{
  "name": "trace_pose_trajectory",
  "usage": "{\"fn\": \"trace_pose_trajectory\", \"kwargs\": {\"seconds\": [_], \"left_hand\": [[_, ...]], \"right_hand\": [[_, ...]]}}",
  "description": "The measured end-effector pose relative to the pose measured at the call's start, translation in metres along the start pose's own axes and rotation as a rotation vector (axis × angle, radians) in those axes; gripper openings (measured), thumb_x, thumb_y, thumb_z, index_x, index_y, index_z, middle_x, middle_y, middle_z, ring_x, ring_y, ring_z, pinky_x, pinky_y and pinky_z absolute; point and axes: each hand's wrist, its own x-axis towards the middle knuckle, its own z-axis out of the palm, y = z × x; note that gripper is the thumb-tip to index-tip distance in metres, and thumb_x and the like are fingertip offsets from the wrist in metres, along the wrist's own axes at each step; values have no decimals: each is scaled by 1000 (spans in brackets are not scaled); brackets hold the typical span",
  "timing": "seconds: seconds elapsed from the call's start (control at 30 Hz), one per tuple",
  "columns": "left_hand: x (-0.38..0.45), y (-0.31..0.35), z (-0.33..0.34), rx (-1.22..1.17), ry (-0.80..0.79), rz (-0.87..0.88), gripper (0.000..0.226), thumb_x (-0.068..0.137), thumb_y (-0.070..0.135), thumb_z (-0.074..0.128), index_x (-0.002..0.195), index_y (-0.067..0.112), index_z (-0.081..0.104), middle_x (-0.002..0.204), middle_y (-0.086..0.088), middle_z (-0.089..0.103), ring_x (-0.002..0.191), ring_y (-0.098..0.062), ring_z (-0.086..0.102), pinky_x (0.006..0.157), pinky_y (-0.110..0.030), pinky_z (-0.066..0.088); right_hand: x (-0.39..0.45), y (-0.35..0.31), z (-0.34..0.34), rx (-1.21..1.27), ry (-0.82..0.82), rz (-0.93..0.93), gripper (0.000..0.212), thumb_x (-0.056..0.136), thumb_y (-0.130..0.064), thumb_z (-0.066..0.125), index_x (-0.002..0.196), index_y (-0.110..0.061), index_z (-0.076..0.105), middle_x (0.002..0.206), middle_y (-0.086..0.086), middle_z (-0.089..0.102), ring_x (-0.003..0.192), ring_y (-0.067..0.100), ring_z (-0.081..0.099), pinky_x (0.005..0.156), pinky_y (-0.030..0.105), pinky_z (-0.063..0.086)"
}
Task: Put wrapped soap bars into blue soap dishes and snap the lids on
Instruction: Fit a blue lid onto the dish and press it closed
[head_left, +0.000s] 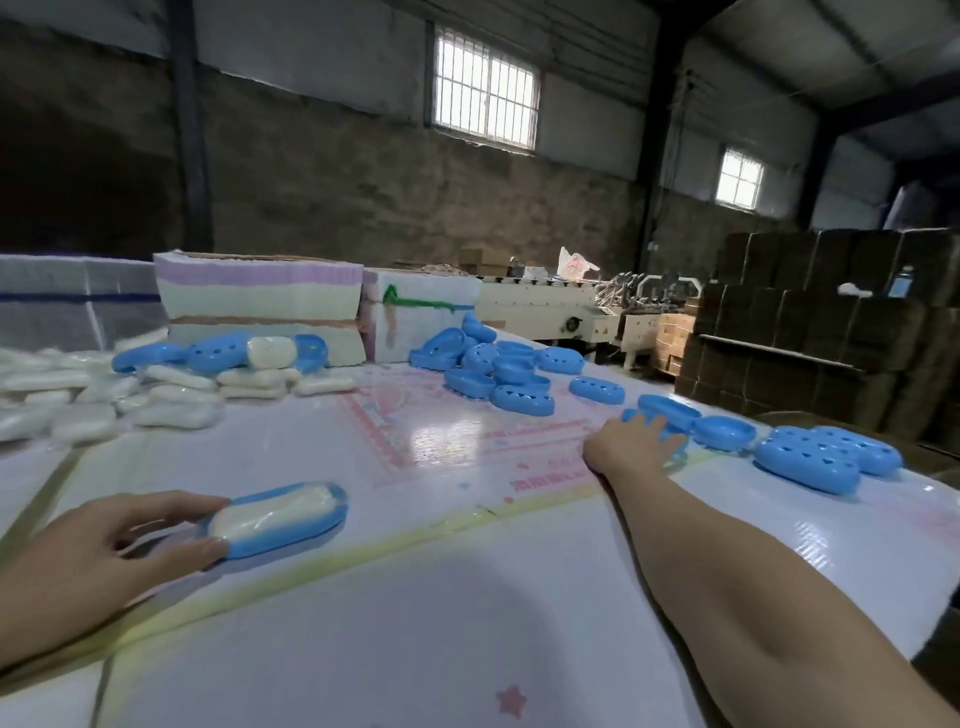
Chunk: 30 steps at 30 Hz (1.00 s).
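On the table, the left hand pinches the end of a dish holding a soap bar, likely steadying it, while the right hand, fingers spread, reaches onto a lid nearby.

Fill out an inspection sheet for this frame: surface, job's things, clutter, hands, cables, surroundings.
Surface: glossy white printed table sheet, pink pattern.
Job's things: open blue plastic soap dish holding a wrapped white soap bar, no lid; heap of wrapped white soap bars far left; loose blue perforated lids and dishes far right.
Clutter: pastel foam-like blocks at the back.
Hands: left hand holds the filled dish's end; right hand rests on a blue piece.
Cables: nothing seen.
Surroundings: stacked brown cardboard cartons, barred window.
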Motion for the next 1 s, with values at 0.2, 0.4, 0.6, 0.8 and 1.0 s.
{"fn": "trace_pose_trajectory", "kwargs": {"seconds": [0.2, 0.4, 0.6, 0.8, 1.0], "left_hand": [[-2, 6, -2, -72, -19, -29, 79, 55, 88, 68, 122, 47, 67, 106, 19, 75, 98, -2, 72, 88, -39, 58], [0, 13, -2, -4, -8, -24, 72, 57, 92, 63, 118, 54, 66, 102, 25, 74, 95, 6, 69, 87, -32, 58], [-6, 39, -5, 16, -31, 10, 50, 65, 83, 64, 111, 64, 62, 106, 39, 66, 100, 18, 59, 84, -21, 49], [-9, 48, -3, -59, -57, -14, 16, 86, 39, 75, 101, 43, 72, 105, 32, 69, 102, 11, 62, 87, -10, 45], [-9, 46, -5, -42, -67, -28, 18, 84, 49, 74, 102, 48, 70, 106, 36, 66, 105, 12, 60, 89, -11, 43]], "right_hand": [[-2, -3, 4, 62, 78, -121, 30, 89, -22, 45, 114, -18, 60, 134, 13, 52, 130, 35, 37, 113, 58, 21], [-20, -22, -3, 263, 186, -490, 28, 90, -22, 58, 115, -22, 69, 111, 1, 68, 103, 22, 60, 90, 38, 52], [-99, -87, -51, 1095, -132, -822, 16, 87, -9, 67, 90, -20, 79, 83, -4, 74, 73, 11, 64, 69, 26, 52], [-172, -133, -85, 1512, -961, -836, 21, 92, -2, 60, 90, -13, 77, 89, 7, 76, 76, 19, 71, 65, 29, 59], [-195, -162, -63, 1292, -787, -807, 18, 94, -26, 60, 97, -24, 77, 95, 5, 76, 73, 16, 65, 55, 26, 50]]}}
